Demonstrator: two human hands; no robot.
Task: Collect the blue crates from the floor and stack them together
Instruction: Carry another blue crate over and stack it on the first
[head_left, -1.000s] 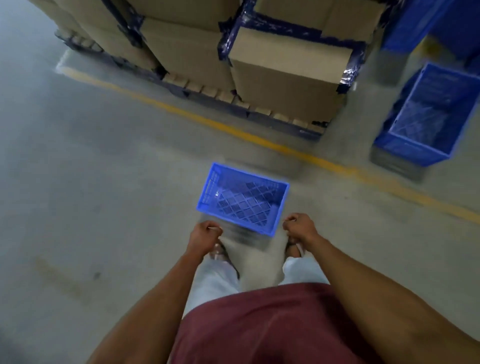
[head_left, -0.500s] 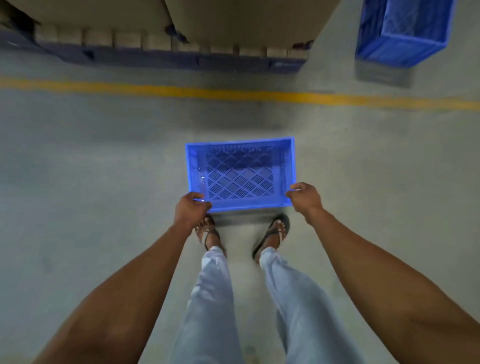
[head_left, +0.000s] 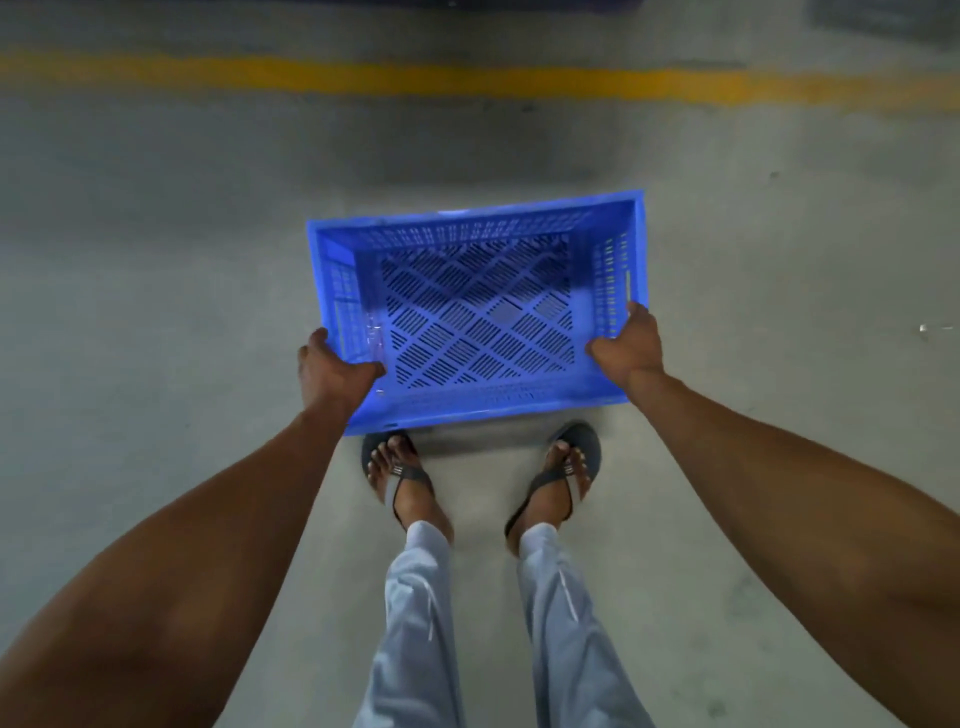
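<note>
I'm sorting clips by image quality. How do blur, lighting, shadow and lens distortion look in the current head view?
Head view: dim, soft light; the yellow floor line and far floor are smeared by blur; the blue crate, left hand and right hand read fairly sharp; a soft shadow lies beyond the crate; the forearms bow outward from wide-angle distortion.

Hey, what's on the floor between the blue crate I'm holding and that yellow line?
Nothing: in the head view the stretch between the blue crate and the yellow line is bare grey concrete floor, with only a dark shadow across it.
</note>
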